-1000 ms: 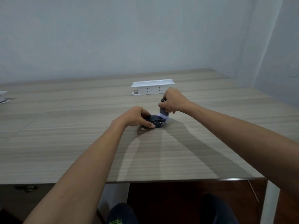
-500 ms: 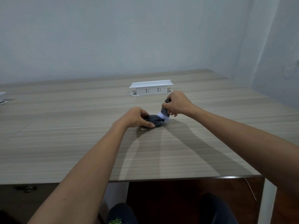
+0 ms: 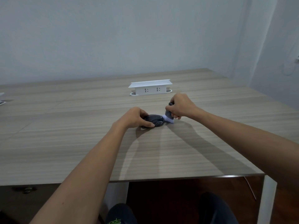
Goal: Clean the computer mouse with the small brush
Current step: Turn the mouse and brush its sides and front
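Note:
A dark computer mouse [image 3: 155,121] lies on the wooden table [image 3: 80,143], a little past its middle. My left hand [image 3: 135,118] grips the mouse from the left, thumb along its near side. My right hand [image 3: 181,105] is closed around the dark handle of a small brush [image 3: 168,116]. The brush's white bristles point down and touch the right end of the mouse and the tabletop. Most of the handle is hidden inside my fist.
A white pop-up socket box [image 3: 151,88] stands behind the hands. A small white object [image 3: 2,98] sits at the far left edge. The table's front edge runs below my forearms, with a white leg [image 3: 265,199] at the right corner.
My right hand and the brush have shifted right, from over the mouse's right side to its right end. My left hand keeps its hold on the mouse.

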